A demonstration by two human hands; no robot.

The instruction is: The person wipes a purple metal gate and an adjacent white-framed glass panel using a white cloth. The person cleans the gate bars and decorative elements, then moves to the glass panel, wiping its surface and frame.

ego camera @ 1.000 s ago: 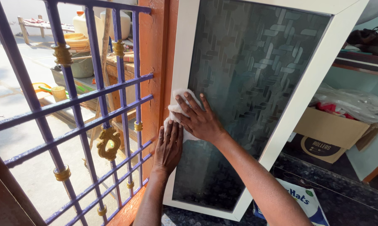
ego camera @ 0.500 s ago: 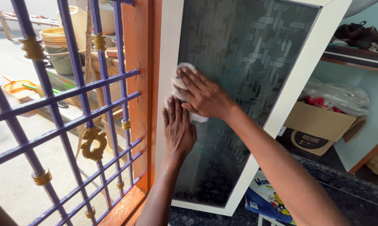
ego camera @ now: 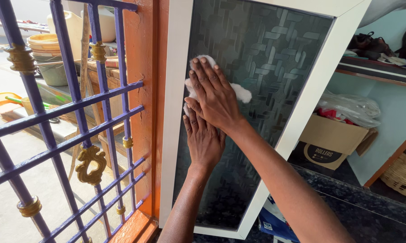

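Note:
A white-framed window shutter (ego camera: pixel 173 112) with dark patterned glass (ego camera: pixel 266 67) stands open in front of me. My right hand (ego camera: pixel 214 94) lies flat on the glass, fingers together, pressing a white cloth (ego camera: pixel 242 93) against the pane. My left hand (ego camera: pixel 205 139) rests just below it, palm on the glass, its fingertips tucked under the right hand and touching the cloth's lower edge. Most of the cloth is hidden beneath my hands.
Purple window grille bars (ego camera: pixel 77 112) with gold ornaments fill the left, set in an orange frame (ego camera: pixel 142 90). A cardboard box (ego camera: pixel 331 139) and plastic bags sit at right, a shelf (ego camera: pixel 374 67) above them, a wicker basket (ego camera: pixel 403 173) at far right, a dark countertop (ego camera: pixel 369 211) below.
Both hands with the cloth have slid up the glass and a little to the right. The view has shifted slightly as well.

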